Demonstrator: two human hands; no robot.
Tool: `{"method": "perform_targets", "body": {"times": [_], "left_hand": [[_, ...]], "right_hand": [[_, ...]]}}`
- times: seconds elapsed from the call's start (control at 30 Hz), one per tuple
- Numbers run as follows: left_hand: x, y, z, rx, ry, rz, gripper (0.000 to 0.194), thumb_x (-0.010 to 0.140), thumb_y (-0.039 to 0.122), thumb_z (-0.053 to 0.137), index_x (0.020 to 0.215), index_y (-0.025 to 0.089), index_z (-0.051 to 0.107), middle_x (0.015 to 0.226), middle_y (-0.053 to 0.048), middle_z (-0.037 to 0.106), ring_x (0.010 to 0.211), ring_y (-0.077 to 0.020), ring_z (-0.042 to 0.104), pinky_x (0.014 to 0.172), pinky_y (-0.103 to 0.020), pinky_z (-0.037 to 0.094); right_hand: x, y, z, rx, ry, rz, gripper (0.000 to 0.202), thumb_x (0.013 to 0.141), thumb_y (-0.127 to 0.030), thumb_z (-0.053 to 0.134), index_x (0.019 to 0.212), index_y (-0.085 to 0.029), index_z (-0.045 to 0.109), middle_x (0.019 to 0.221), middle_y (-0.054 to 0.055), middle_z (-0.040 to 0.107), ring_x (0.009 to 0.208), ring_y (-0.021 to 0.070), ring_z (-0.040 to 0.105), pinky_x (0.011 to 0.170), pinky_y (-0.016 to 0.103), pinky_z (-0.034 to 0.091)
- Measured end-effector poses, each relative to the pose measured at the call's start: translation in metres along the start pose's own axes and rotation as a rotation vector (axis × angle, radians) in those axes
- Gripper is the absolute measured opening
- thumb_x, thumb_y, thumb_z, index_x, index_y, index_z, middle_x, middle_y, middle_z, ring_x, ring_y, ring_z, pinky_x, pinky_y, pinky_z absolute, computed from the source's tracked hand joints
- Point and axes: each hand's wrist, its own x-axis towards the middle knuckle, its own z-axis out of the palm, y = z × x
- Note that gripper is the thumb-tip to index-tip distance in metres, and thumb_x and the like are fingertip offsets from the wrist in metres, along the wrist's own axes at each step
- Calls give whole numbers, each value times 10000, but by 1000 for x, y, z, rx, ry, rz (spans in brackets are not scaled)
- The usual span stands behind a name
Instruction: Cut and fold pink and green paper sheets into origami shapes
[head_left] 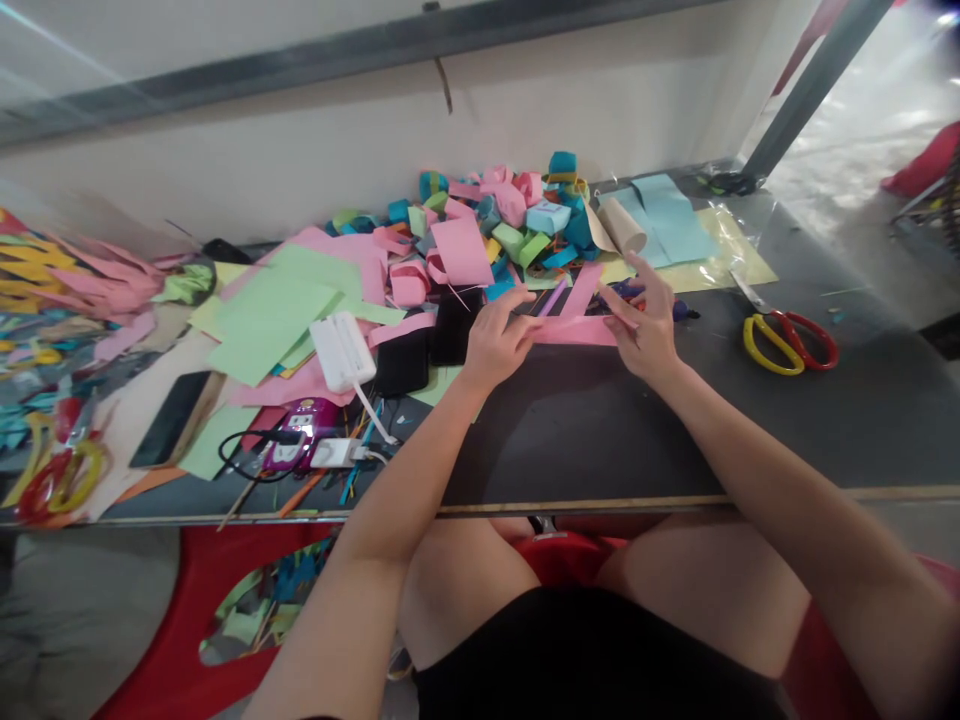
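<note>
A pink paper strip (576, 330) stretches level between my two hands, above the dark tabletop. My left hand (501, 338) pinches its left end between thumb and fingers. At the other end my right hand (641, 318) grips the strip, with some fingers raised. Another pink strip (583, 290) slants away just behind it, beside a thin purple strip (553, 297). Beyond my hands lies a heap of folded paper pieces (517, 215) in pink, blue, green and yellow.
Scissors with red and yellow handles (791, 340) lie at the right. Green paper sheets (277, 305), a white power bank (341, 350), a purple power strip (302, 430) and a phone (174, 418) cover the left side. A paper roll (622, 225) stands near blue sheets (671, 218).
</note>
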Motion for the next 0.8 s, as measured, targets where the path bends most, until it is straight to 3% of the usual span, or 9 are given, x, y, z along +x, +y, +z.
{"method": "perform_targets", "body": {"times": [0.1, 0.2, 0.3, 0.4, 0.5, 0.57, 0.67, 0.8], "left_hand": [[-4, -4, 1, -5, 70, 20, 285, 1027, 398, 469, 977, 192, 659, 1240, -164, 680, 1290, -303, 622, 1097, -496, 481], [-6, -5, 3, -42, 173, 39, 255, 1023, 387, 464, 963, 199, 626, 1188, -151, 701, 1235, -278, 652, 1063, -482, 502], [-3, -6, 6, -160, 247, -117, 226, 1007, 413, 516, 1060, 206, 589, 1190, -138, 715, 1184, -240, 670, 1026, -445, 523], [-1, -13, 10, -378, 109, -305, 489, 890, 500, 706, 1241, 197, 553, 1162, -130, 742, 1125, -229, 696, 944, -389, 559], [-1, -21, 16, -561, -98, -358, 610, 775, 543, 812, 1218, 164, 632, 1112, -131, 761, 1037, -229, 726, 876, -352, 580], [-2, -23, 18, -585, -155, -342, 533, 771, 555, 812, 1100, 151, 706, 1102, -133, 760, 990, -222, 732, 848, -347, 590], [1, -20, 15, -458, -82, -261, 373, 854, 537, 745, 940, 175, 747, 1065, -117, 761, 987, -206, 722, 888, -381, 593], [13, -10, -9, -197, 105, -50, 246, 992, 415, 594, 906, 266, 770, 981, -53, 777, 1142, -221, 660, 1059, -488, 516]], "right_hand": [[-2, 3, -6, -47, -1, -19, 424, 922, -564, 640, 1275, -342, 723, 1409, 116, 580, 1283, 395, 559, 1042, 580, 453], [-3, -1, -7, 41, -76, -130, 274, 930, -507, 655, 1084, -327, 792, 1088, 93, 722, 1007, 284, 686, 928, 481, 526], [-2, -12, -2, 178, -129, -228, 183, 950, -385, 638, 892, -303, 791, 852, 42, 750, 813, 218, 700, 800, 405, 567], [-1, -25, 2, 228, -50, -198, 208, 958, -311, 603, 813, -278, 749, 819, 37, 768, 800, 219, 714, 779, 398, 580], [1, -31, 3, 125, 119, -33, 178, 947, -335, 619, 813, -270, 716, 851, 52, 776, 840, 245, 725, 823, 438, 570], [2, -31, 1, 42, 194, 56, 174, 942, -378, 631, 824, -272, 703, 890, 61, 779, 890, 267, 727, 867, 473, 553], [2, -30, -4, 22, 235, 80, 208, 955, -426, 611, 831, -281, 694, 926, 61, 780, 912, 278, 723, 897, 498, 537], [-2, -34, -14, 70, 183, -123, 264, 944, -501, 628, 789, -305, 712, 1009, 43, 783, 942, 275, 709, 919, 499, 520]]}}
